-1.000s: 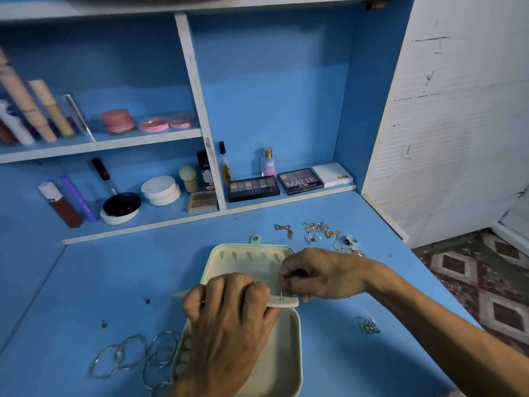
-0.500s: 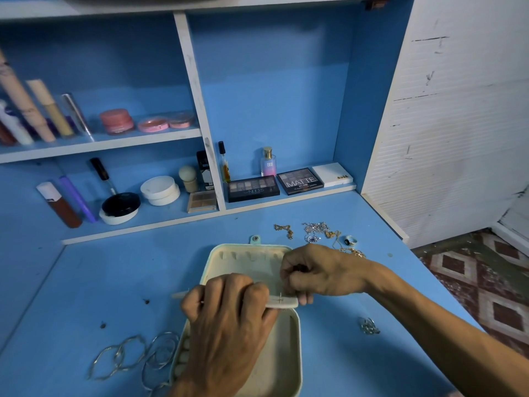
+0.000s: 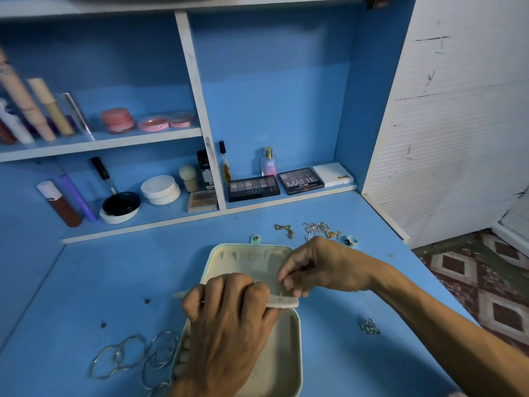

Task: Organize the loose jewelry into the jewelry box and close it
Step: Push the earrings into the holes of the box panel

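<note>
Left grip [image 3: 229, 325] & right grip [image 3: 323, 267] are showing bare; forearms [image 3: 429, 319] running bare to frame edge.

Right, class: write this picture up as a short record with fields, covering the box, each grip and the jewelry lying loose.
jewelry box: open, lid laid back on the table
left grip: holds a flat cream panel across the box
right grip: pinches a stud at the panel's right end, its pin poking through
left of box: silver bangles
behind right grip: chains, a ring
right of box: small silver piece
task state: unfinished, box not closed
</note>
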### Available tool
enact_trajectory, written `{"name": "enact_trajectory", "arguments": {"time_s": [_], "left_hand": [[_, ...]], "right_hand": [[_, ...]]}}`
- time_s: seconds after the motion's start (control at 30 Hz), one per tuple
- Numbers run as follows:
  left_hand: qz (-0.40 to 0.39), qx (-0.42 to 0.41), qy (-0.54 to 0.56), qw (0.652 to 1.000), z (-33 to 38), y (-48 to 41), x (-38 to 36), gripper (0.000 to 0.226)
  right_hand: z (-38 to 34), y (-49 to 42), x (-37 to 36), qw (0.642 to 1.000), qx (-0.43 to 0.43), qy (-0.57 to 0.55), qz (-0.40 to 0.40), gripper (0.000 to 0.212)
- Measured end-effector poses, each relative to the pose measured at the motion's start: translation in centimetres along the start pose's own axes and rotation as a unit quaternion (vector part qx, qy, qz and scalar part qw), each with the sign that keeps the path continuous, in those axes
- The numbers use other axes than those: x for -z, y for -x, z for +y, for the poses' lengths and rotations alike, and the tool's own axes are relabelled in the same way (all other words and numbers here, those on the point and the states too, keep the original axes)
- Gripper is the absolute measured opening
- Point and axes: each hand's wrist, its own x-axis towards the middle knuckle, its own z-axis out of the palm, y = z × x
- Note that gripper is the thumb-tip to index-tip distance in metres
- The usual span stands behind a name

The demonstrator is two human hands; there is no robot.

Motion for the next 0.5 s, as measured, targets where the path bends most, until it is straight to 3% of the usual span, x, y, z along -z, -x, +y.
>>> {"name": "enact_trajectory", "arguments": {"time_s": [0.2, 0.5], "left_hand": [[-0.005, -0.003, -0.006, 1.0, -0.1, 0.2, 0.0, 0.05], [-0.001, -0.007, -0.002, 1.0, -0.1, 0.1, -0.1, 0.05]], "right_hand": [[-1.3, 0.4, -0.4, 0.989, 0.019, 0.144, 0.004, 0.014], [-1.2, 0.5, -0.4, 0.996, 0.014, 0.085, 0.008, 0.027]]}}
